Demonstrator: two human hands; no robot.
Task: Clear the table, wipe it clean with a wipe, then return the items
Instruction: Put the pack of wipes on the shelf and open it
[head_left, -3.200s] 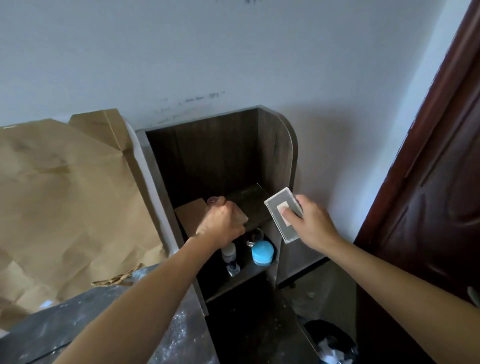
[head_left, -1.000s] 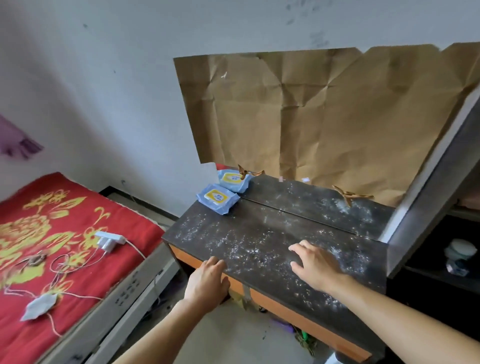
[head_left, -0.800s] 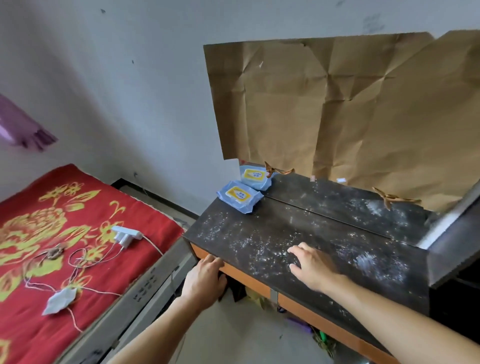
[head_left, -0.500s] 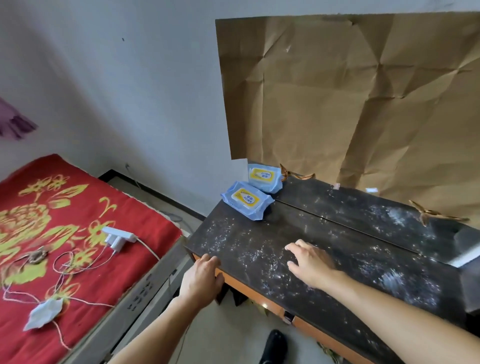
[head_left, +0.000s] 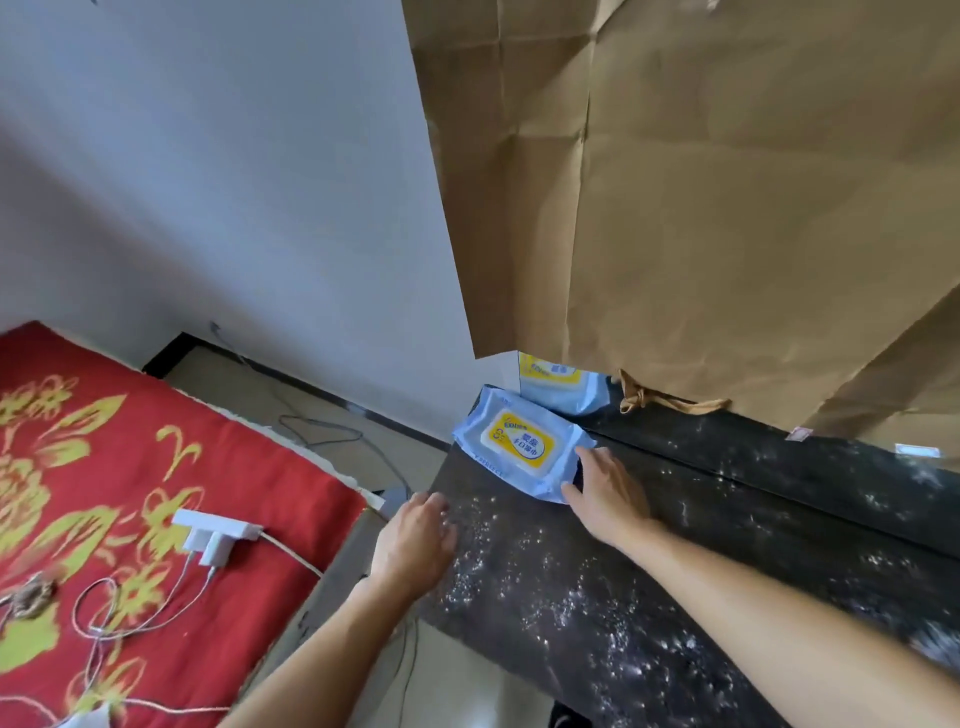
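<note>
We found the wipe pack (head_left: 522, 444) at the bench's (head_left: 779, 467) far-left corner, long axis slanting toward our right hand (head_left: 605, 493), spread open and touching its near end; our left hand (head_left: 418, 535) rested flat, farther off

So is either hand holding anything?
Nothing gripped yet: right hand touches the front wipes pack at its right end; left hand rests on the table corner.

The left hand (head_left: 415, 540) and right hand (head_left: 605, 493) are bare. The left forearm (head_left: 311, 660), at 7 o'clock, and the right forearm (head_left: 753, 613), at 4 o'clock, are bare up to the frame edge. At 6 o'clock shows what looks like a dark shoe toe (head_left: 569, 719), mostly cropped.
</note>
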